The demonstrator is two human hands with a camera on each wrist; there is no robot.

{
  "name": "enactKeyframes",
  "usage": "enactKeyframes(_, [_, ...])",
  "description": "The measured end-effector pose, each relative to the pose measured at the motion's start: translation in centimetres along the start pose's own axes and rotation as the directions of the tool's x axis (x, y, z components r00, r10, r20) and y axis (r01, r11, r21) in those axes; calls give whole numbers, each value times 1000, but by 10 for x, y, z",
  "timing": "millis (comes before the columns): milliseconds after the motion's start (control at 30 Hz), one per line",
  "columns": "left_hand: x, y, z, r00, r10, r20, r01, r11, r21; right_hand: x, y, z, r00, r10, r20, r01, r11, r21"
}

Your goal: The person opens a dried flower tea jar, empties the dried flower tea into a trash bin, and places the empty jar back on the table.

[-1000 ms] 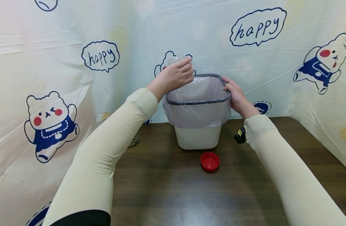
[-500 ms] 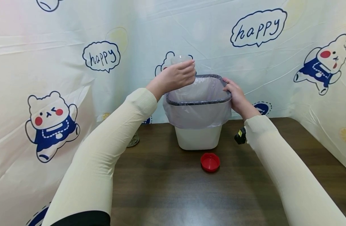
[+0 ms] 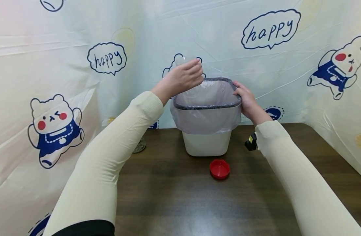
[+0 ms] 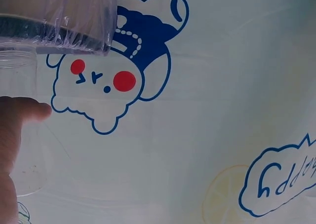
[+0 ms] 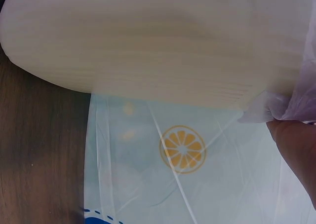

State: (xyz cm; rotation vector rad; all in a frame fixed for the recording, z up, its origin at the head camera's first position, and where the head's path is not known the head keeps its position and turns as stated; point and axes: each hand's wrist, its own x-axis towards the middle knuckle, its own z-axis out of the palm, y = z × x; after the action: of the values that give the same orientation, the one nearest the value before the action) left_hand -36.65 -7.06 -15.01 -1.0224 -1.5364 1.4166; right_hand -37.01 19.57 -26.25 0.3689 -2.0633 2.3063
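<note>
Above the left side of a white trash bin [image 3: 207, 144], my left hand [image 3: 184, 76] holds a clear plastic jar [image 4: 32, 155], its fingers wrapped round the side. The jar is upside down: its threaded mouth points toward the bin in the left wrist view, and its base [image 3: 183, 60] shows over my fingers in the head view. I see no contents beyond small specks. A thin translucent liner [image 3: 207, 120] is folded over the bin's dark rim. My right hand [image 3: 246, 100] grips that rim at its right side, thumb and fingers over the liner. A red screw lid [image 3: 219, 169] lies in front of the bin.
The bin stands near the back of a dark wooden table [image 3: 168, 196]. A round glass-like base [image 3: 140, 146] shows partly behind my left sleeve. A printed curtain [image 3: 150, 39] hangs right behind the bin. A small black object [image 3: 251, 142] is at my right cuff.
The jar in my left hand tilted slightly one way and back, showing more of its base half a second ago. My right hand, the bin and the red lid have stayed put.
</note>
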Motion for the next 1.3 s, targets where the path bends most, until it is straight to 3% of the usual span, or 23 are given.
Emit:
enactKeyframes(367, [-7, 1, 2, 992, -118, -43, 114, 990, -86, 0, 1, 0, 1000, 1, -4, -1, 1000, 4])
enactKeyframes(567, [-10, -1, 0, 987, -160, -5, 158, 980, -121, 1, 1, 1, 1000, 0, 4, 0, 1000, 8])
enactKeyframes(700, [-12, -1, -1, 976, -214, 27, 215, 956, -198, 1, 0, 1, 1000, 2, 2, -2, 1000, 5])
enactKeyframes(867, [-15, 1, -1, 946, -320, 57, 320, 885, -337, 0, -1, 1, 1000, 0, 6, 0, 1000, -3])
enactKeyframes(1000, [-16, 2, -1, 906, -417, 71, 404, 803, -439, 1, -1, 1, 1000, -2, 1, 2, 1000, -1])
enactKeyframes(1100, [-18, 1, -2, 883, -448, 137, 453, 739, -499, 1, -1, 1, 1000, -1, 1, 1, 1000, 2])
enactKeyframes(1233, [-21, -1, -5, 855, -446, 264, 514, 666, -541, 0, -1, 1, 1000, -1, 5, 1, 1000, -1])
enactKeyframes(1300, [-22, -2, -7, 833, -440, 336, 552, 621, -556, 0, -1, 1, 1000, -1, 5, 1, 1000, -1])
